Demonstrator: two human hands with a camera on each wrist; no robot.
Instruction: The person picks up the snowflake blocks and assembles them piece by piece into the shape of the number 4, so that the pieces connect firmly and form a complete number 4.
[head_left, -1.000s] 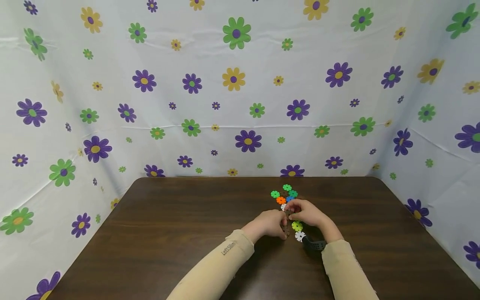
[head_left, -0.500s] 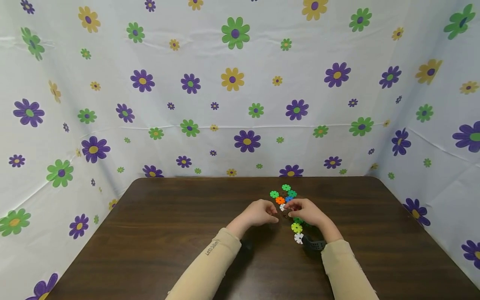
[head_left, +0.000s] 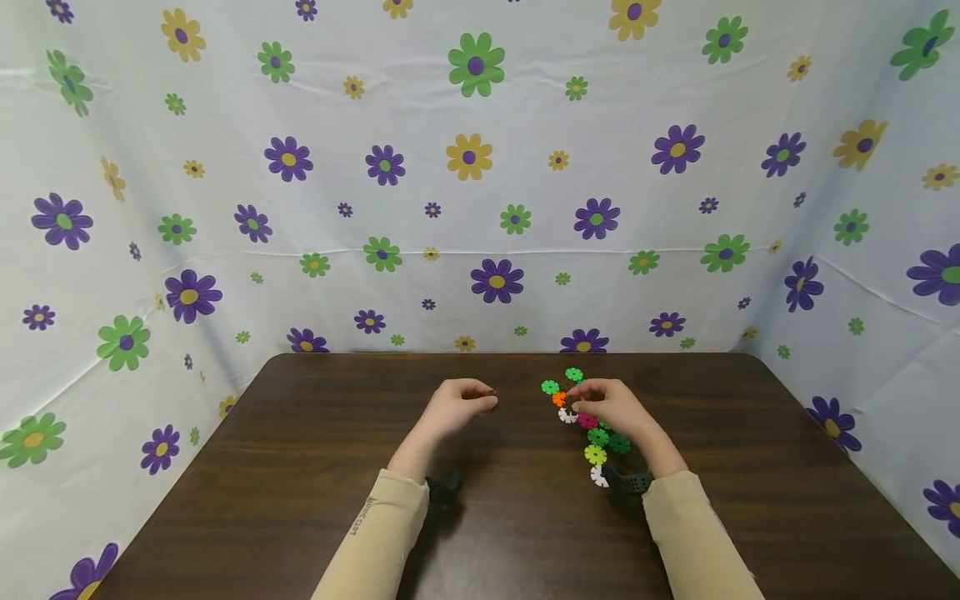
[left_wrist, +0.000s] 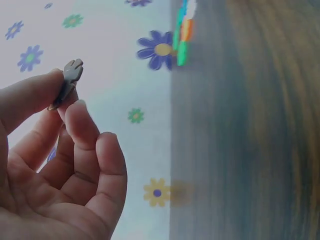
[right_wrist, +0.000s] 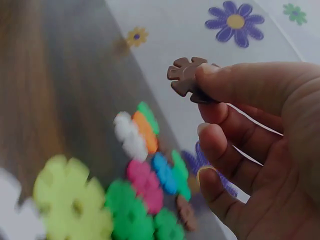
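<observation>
My left hand (head_left: 453, 408) is held to the left of the disc group, pinching a brown notched plastic disc (left_wrist: 71, 80) between thumb and index finger. In the left wrist view the disc shows nearly edge-on. My right hand (head_left: 618, 410) is over the group and pinches another brown notched disc (right_wrist: 184, 76), its far half showing past the thumb. Below it lie a pink disc (right_wrist: 145, 185), a yellow disc (right_wrist: 72, 197), a green disc (right_wrist: 129, 212), a blue disc (right_wrist: 164, 172), an orange disc (right_wrist: 145, 131) and a white disc (right_wrist: 131, 137). The right hand hides part of the group in the head view.
The discs form an uneven line on the dark wooden table (head_left: 300, 500), running from a light green disc (head_left: 574, 374) at the back to a white disc (head_left: 598, 475) beside the right wrist's black band (head_left: 628, 482). A white flower-print curtain (head_left: 420, 292) stands behind the table.
My left hand has moved left and back, away from the right hand, carrying a brown disc. My right hand has shifted slightly back, and the pink disc now shows below it.
</observation>
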